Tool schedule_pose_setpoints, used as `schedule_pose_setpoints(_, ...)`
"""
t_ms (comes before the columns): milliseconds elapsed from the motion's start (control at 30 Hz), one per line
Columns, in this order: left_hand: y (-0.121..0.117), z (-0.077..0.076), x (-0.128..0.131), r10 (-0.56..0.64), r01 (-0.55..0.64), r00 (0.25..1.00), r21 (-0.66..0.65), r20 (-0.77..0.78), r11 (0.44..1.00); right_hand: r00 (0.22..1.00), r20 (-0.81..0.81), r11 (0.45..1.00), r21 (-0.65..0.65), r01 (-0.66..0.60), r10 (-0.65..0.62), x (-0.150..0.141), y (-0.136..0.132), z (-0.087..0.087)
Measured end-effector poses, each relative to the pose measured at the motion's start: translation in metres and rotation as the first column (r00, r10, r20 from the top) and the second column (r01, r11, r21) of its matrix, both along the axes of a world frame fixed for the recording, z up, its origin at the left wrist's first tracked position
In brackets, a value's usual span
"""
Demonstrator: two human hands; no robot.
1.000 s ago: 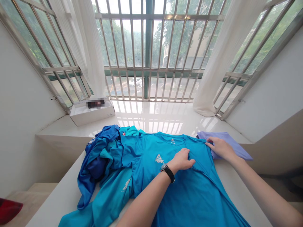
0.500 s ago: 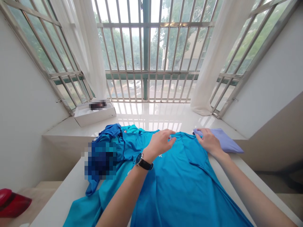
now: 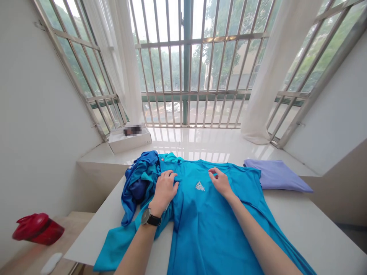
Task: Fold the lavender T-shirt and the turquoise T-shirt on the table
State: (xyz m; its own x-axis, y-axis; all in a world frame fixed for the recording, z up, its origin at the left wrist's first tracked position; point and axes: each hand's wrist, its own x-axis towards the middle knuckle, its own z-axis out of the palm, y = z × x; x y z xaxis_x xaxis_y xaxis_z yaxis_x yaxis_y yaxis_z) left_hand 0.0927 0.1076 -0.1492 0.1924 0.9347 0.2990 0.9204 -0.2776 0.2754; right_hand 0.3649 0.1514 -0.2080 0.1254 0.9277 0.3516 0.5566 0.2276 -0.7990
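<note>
A bright blue short-sleeved shirt [image 3: 206,221] lies spread on the white table, with a white logo [image 3: 199,186] on its chest. My left hand [image 3: 165,189], with a black-strapped watch on the wrist, rests over the shirt's left shoulder area, fingers stretched and apart. Over the other side of the chest is my right hand [image 3: 222,183], its fingers loosely curled with a gap between thumb and forefinger; nothing shows in it. Beside my left hand lies a crumpled heap of blue and teal clothes [image 3: 140,183], partly hanging toward the front.
A folded lavender cloth [image 3: 276,175] lies at the table's far right. On the windowsill stands a white box [image 3: 130,142] with a blurred dark item in it. Down on the left, a red container [image 3: 40,229] sits on a lower surface. Window bars and curtains rise behind.
Both hands have moved left: my right hand has left the shirt's far-right shoulder beside the lavender cloth, and my left hand now lies by the crumpled heap. The shirt's logo has come into view.
</note>
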Motion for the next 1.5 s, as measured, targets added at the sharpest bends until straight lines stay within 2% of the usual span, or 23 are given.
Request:
schedule_pose_setpoints(100,0.001,-0.008,0.004,0.008,-0.007,1.000,0.013,-0.015,1.000,0.999,-0.034,1.000,-0.002,-0.031,0.030,-0.003,0.000,-0.011)
schedule_pose_setpoints(200,0.001,-0.010,0.013,0.004,-0.005,1.000,-0.007,-0.011,1.000,0.997,-0.060,0.999,0.000,-0.041,0.041,-0.001,-0.001,-0.014)
schedule_pose_setpoints(367,-0.002,-0.011,0.023,0.004,-0.005,1.000,-0.045,-0.014,0.999,0.995,-0.085,0.998,-0.003,-0.057,0.056,0.000,-0.003,-0.011)
schedule_pose_setpoints(667,-0.007,-0.011,0.017,-0.048,0.046,0.999,-0.075,-0.022,0.996,0.994,-0.083,0.997,-0.026,-0.068,0.066,-0.001,-0.009,-0.007)
schedule_pose_setpoints(867,-0.006,-0.013,0.013,-0.048,0.057,0.992,-0.083,0.114,0.995,0.994,-0.080,0.996,-0.034,-0.078,0.075,-0.002,-0.011,-0.004)
schedule_pose_setpoints(1000,-0.004,-0.010,0.010,-0.012,0.006,0.980,0.033,0.201,0.999,0.993,-0.078,0.996,-0.032,-0.088,0.085,-0.002,-0.011,-0.004)
schedule_pose_setpoints(1167,-0.004,-0.005,0.004,0.098,-0.135,0.977,0.193,0.190,0.972,0.993,-0.083,0.996,-0.029,-0.089,0.086,-0.001,-0.010,-0.006)
schedule_pose_setpoints(1233,-0.003,-0.007,0.004,0.167,-0.196,0.970,0.166,0.176,0.966,0.993,-0.081,0.996,-0.026,-0.090,0.088,-0.001,-0.009,-0.007)
schedule_pose_setpoints(1333,-0.002,-0.012,0.007,0.248,-0.255,0.964,0.058,0.096,0.965,0.993,-0.072,0.995,-0.022,-0.092,0.090,-0.002,-0.008,-0.007)
schedule_pose_setpoints(1433,0.000,-0.012,0.009,0.264,-0.264,0.964,0.009,0.036,0.964,0.994,-0.063,0.995,-0.024,-0.092,0.091,-0.002,-0.008,-0.005)
schedule_pose_setpoints(1500,0.003,-0.010,0.008,0.246,-0.247,0.967,0.007,0.064,0.969,0.994,-0.059,0.995,-0.026,-0.096,0.094,-0.002,-0.009,-0.005)
